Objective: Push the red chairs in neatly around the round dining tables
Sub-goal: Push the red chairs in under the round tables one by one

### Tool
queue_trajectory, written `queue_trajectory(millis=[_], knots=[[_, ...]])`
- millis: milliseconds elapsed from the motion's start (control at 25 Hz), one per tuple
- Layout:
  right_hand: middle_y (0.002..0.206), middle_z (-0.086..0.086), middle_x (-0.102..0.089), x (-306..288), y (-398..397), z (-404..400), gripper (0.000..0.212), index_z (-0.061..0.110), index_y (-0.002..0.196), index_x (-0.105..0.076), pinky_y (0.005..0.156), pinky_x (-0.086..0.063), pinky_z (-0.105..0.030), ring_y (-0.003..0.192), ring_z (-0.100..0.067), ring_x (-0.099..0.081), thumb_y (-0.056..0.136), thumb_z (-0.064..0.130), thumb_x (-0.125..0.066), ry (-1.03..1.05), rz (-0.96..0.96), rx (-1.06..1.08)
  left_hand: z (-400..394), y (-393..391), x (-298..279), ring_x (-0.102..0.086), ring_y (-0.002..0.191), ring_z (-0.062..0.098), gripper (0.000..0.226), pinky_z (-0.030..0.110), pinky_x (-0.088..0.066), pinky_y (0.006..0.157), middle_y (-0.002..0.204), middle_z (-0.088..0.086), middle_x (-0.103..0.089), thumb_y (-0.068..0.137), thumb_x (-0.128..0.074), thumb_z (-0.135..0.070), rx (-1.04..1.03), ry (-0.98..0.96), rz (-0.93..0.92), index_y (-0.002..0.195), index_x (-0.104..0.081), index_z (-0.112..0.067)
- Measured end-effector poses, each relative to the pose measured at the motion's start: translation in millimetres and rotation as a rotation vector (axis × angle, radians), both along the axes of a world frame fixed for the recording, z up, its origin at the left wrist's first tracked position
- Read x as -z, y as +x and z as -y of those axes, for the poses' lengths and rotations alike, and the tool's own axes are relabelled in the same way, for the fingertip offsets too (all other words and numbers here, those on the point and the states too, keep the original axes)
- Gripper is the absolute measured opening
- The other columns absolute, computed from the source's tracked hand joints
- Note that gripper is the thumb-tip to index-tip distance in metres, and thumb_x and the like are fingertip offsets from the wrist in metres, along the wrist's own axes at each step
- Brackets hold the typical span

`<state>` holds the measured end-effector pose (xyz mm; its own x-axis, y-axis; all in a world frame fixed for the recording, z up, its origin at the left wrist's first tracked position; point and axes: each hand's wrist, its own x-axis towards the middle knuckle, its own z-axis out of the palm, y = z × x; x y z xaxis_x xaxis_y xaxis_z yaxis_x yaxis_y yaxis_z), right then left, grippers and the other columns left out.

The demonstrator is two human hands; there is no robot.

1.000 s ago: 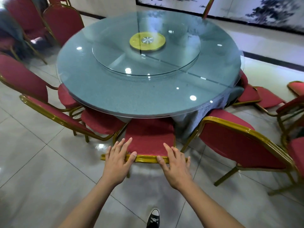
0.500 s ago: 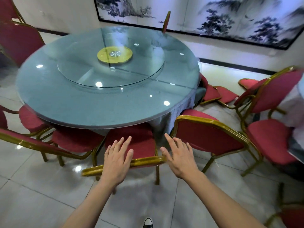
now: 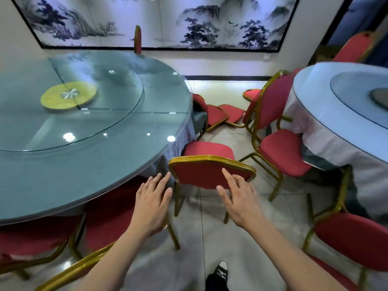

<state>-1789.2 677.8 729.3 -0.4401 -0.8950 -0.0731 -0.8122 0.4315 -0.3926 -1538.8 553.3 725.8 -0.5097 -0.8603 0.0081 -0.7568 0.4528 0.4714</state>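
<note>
A red chair with a gold frame (image 3: 201,175) stands at the right edge of the round glass-topped table (image 3: 88,164), its seat partly under the tablecloth. My right hand (image 3: 239,196) is open, fingers spread over the chair's backrest, fingertips near its right side. My left hand (image 3: 151,202) is open just left of the backrest, fingertips close to the gold frame's corner; whether it touches is unclear. The chair I pushed before (image 3: 109,215) sits tucked under the table below my left hand.
A second round table with a white cloth (image 3: 315,106) stands at the right, with red chairs (image 3: 281,150) pulled out beside it. Toppled red chairs (image 3: 222,114) lie on the tiled floor between the tables. Another chair (image 3: 352,238) is at lower right. My shoe (image 3: 220,269) shows below.
My view turned right from the tucked-in chair to the neighbouring one. Both hands left the first chair's back and moved to the second chair's backrest.
</note>
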Motion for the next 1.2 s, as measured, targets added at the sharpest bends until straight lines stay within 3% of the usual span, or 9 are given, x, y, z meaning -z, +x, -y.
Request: queue_trajectory(millis=[280,440,720,920,1080,1200], knots=[[0.156,-0.007,-0.037,6,-103,17,0.074,0.042,0.161,-0.009,0.117,-0.03,-0.049,0.14,-0.031,-0.041,0.094,0.074,-0.006,-0.011,-0.016,0.076,32,-103,-5,-0.012,0.155,0.015,0.053,0.039,-0.007,0.126,0.166,-0.006,-0.023,0.106,-0.024,-0.049,0.103,-0.022,0.055,0.158,-0.02,-0.043],[0.157,-0.006,-0.036,17,-142,39,0.077,0.039,0.161,-0.011,0.118,-0.029,-0.049,0.143,-0.029,-0.037,0.093,0.075,-0.005,0.003,-0.005,0.061,54,-137,0,-0.009,0.156,0.017,0.06,0.04,-0.007,0.125,0.167,-0.006,-0.019,0.099,-0.01,-0.059,0.112,-0.01,0.094,0.158,-0.015,-0.047],[0.16,-0.007,-0.03,49,-158,61,0.08,0.045,0.16,-0.002,0.12,-0.026,-0.05,0.146,-0.03,-0.034,0.088,0.077,0.001,0.12,0.071,0.038,77,-149,23,-0.01,0.156,0.019,0.067,0.041,-0.01,0.125,0.168,-0.004,-0.016,0.093,0.001,-0.064,0.122,0.019,0.187,0.157,-0.007,-0.049],[0.163,0.0,-0.027,76,-153,65,0.074,0.047,0.16,-0.002,0.121,-0.021,-0.05,0.148,-0.026,-0.03,0.091,0.075,0.0,0.22,0.151,0.047,104,-154,46,-0.008,0.156,0.019,0.054,0.042,-0.007,0.123,0.168,-0.004,-0.017,0.103,-0.014,-0.056,0.133,0.114,0.214,0.157,-0.009,-0.05],[0.162,0.003,-0.027,81,-156,67,0.072,0.048,0.159,-0.005,0.122,-0.024,-0.049,0.148,-0.023,-0.026,0.093,0.076,-0.004,0.205,0.21,0.042,128,-163,60,-0.004,0.157,0.018,0.066,0.042,0.004,0.125,0.168,-0.005,-0.018,0.092,-0.001,-0.066,0.144,0.183,0.187,0.156,-0.008,-0.052],[0.164,0.005,-0.023,83,-156,68,0.073,0.052,0.158,-0.004,0.124,-0.022,-0.047,0.151,-0.02,-0.021,0.091,0.081,-0.005,0.173,0.285,0.062,146,-165,66,-0.004,0.156,0.013,0.059,0.044,0.002,0.126,0.166,-0.01,-0.021,0.097,0.001,-0.068,0.155,0.199,0.163,0.153,-0.01,-0.056]])
